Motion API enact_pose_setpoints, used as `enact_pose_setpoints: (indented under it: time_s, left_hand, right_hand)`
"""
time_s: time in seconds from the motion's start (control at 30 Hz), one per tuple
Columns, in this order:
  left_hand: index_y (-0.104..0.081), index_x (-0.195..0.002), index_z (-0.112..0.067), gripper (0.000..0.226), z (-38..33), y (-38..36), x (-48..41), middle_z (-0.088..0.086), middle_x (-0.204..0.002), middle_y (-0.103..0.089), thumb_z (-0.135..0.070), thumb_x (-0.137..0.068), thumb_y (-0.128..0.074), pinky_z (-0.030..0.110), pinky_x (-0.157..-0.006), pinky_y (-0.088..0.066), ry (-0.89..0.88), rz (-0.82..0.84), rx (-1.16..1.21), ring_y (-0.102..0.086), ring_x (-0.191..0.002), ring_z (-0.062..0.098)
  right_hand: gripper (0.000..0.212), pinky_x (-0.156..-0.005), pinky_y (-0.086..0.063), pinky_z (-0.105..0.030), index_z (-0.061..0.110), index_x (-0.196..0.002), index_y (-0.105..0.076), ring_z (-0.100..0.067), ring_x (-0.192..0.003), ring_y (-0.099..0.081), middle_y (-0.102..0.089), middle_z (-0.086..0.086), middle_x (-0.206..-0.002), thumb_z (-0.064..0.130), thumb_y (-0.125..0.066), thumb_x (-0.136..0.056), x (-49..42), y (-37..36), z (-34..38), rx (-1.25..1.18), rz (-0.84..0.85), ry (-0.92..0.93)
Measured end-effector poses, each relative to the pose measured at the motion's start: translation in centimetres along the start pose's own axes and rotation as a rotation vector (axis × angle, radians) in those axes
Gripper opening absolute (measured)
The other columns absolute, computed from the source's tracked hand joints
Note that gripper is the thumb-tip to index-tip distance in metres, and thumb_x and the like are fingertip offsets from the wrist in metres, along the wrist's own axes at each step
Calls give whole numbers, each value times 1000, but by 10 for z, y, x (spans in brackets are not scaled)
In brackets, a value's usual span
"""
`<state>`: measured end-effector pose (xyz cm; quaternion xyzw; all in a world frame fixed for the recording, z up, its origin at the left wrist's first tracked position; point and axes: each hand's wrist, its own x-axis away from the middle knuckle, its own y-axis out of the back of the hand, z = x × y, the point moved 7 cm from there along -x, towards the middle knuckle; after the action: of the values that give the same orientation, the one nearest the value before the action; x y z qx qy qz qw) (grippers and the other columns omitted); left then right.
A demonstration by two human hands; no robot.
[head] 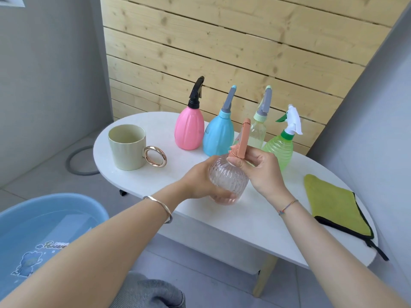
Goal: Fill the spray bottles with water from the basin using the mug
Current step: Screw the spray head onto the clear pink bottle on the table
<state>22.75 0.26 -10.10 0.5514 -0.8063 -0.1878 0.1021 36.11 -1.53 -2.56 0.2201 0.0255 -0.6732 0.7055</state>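
A clear ribbed spray bottle [231, 178] with an orange spray head [243, 141] stands on the white table [233, 216]. My left hand [200, 181] grips its round body from the left. My right hand [261, 170] pinches the neck and collar under the spray head. A cream mug [127, 150] with a gold ring handle stands at the table's left end. Behind stand a pink bottle [189, 132], a blue bottle [219, 136], a pale clear bottle [259, 130] and a green bottle [279, 150]. A blue basin [51, 225] of water sits low at the left.
A green cloth [335, 207] with black trim lies at the table's right end. A wooden slat wall runs behind the table, and a grey wall rises at the right. A grey hose ring [77, 161] lies on the tiled floor to the left.
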Motion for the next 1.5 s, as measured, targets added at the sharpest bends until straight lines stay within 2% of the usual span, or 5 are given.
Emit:
enact_pose_setpoints:
  time_s: [0.37,0.57,0.8,1.2,1.5]
  left_hand:
    - [-39,-140,-28,114,-3,1,3,-12,-131,-53,-59,-40,-84,30,-106,-41,35,18,-16,-49,-124,8]
    - [-41,-143,-30,102,-46,85,19,-13,-128,-58,-60,-56,-86,23,-95,-50,-71,-70,13,-58,-117,6]
    - [-55,-135,-27,75,-65,224,31,-11,-128,-63,-70,-93,-12,32,-101,-43,69,-262,87,-61,-111,7]
    - [-39,-148,-18,94,32,254,-5,-1,-157,-32,-64,-90,17,42,-122,2,331,-163,-3,-20,-148,16]
    - [-42,-148,-23,99,70,240,-30,-4,-156,-36,-75,-85,14,45,-120,0,429,-66,-2,-19,-149,16]
  right_hand:
    - [18,-84,-56,-32,26,-79,-71,-11,-81,-71,-74,8,-83,18,-84,-68,-7,-4,23,187,3,-32]
    - [15,-74,-54,-15,21,-79,-71,0,-73,-68,-72,10,-80,17,-83,-70,-43,-20,95,79,-10,61]
    - [13,-81,-57,-28,17,-75,-70,-10,-74,-69,-73,1,-78,18,-83,-71,-131,-88,152,-53,-21,122]
    - [19,-88,-55,-40,26,-66,-66,-17,-82,-71,-73,3,-77,18,-83,-69,-194,-208,47,-28,-13,-84]
    - [22,-87,-55,-37,25,-65,-64,-18,-83,-70,-69,8,-72,13,-80,-73,-196,-210,1,-11,-53,-142]
